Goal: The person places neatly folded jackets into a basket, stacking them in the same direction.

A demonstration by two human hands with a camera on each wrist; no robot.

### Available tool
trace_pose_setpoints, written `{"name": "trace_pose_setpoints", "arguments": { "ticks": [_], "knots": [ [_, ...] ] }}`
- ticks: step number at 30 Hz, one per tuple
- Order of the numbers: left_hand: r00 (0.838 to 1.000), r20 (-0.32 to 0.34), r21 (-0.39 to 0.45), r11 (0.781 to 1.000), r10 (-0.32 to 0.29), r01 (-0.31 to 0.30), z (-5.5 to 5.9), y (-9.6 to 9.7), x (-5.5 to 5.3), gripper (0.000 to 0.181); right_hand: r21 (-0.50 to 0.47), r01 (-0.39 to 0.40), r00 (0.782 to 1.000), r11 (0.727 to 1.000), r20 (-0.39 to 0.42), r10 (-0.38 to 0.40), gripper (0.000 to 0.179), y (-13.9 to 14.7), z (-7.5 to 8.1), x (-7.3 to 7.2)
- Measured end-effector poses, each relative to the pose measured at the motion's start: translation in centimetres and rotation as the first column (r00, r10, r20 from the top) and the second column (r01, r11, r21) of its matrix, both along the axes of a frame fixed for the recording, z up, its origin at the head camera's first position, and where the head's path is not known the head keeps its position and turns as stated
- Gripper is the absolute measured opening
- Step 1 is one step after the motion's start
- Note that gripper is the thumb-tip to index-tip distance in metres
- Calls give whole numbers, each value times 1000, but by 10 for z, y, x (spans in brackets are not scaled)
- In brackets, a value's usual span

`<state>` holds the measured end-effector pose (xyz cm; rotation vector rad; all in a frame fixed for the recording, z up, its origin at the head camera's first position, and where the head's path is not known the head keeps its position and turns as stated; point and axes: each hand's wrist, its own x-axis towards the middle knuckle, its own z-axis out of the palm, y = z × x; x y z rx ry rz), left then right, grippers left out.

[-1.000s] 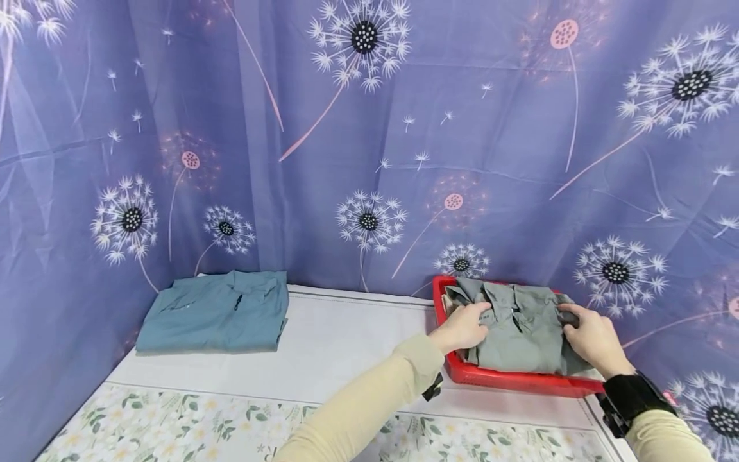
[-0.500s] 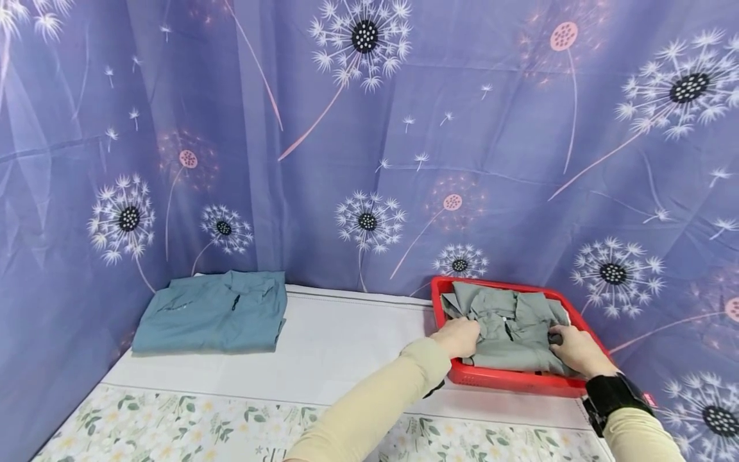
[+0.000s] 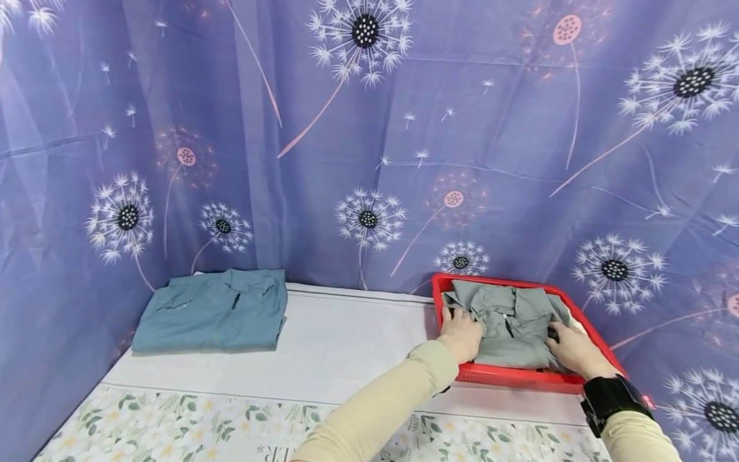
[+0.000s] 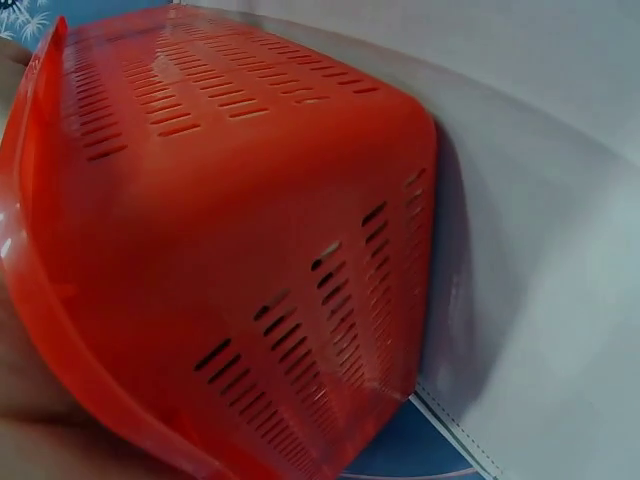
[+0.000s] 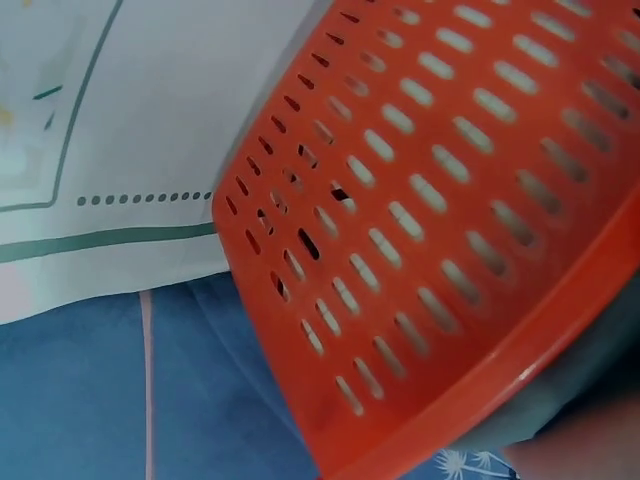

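A folded grey-green collared shirt (image 3: 510, 346) with a short dark zip lies in a red plastic basket (image 3: 519, 380). At the basket's left side my left hand (image 3: 462, 335) reaches over the rim, its fingers extended and touching the shirt's left edge. Across from it, my right hand (image 3: 574, 351) pinches the shirt's right edge, a dark patch showing between thumb and finger. In the left wrist view, part of the left hand (image 4: 30, 440) shows behind the red rim. A blurred bit of the right hand (image 5: 590, 440) appears beyond the rim in the right wrist view.
A folded blue-teal shirt (image 3: 213, 314) with a dark zip lies at the table's left. The white cover (image 3: 340, 340) has a floral front strip (image 3: 144, 420). A purple dandelion-print curtain (image 3: 312, 244) hangs behind and at both sides.
The shirt has settled lower into the basket, baring more of the rim. My left hand has let go of its upper left part and its fingers now reach forward along the left side.
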<state>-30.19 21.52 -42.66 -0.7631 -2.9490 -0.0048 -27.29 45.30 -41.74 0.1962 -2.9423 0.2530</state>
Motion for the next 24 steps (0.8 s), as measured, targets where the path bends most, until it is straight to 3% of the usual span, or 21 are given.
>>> {"name": "trace_pose_setpoints", "arguments": {
  "ticks": [8,11,16,19,24],
  "knots": [
    [993,-99,-17,998,62,-64,-3,-6,-3,27,-89,78,995,993,74,-72,73,-9,6,13],
    [991,-126,-13,998,53,-55,-3,-10,-2,28,-89,127,990,988,74,-121,70,-22,16,13],
    [990,-135,3,999,-33,34,3,-22,0,36,-105,157,984,982,-66,-164,55,-53,36,10],
    [987,-134,27,995,-90,95,7,-34,-1,43,-113,121,975,986,-171,-139,47,-77,47,8],
    [979,-146,47,988,-141,149,16,-59,1,45,-144,46,960,988,-267,-84,42,-126,60,8]
  ]
}}
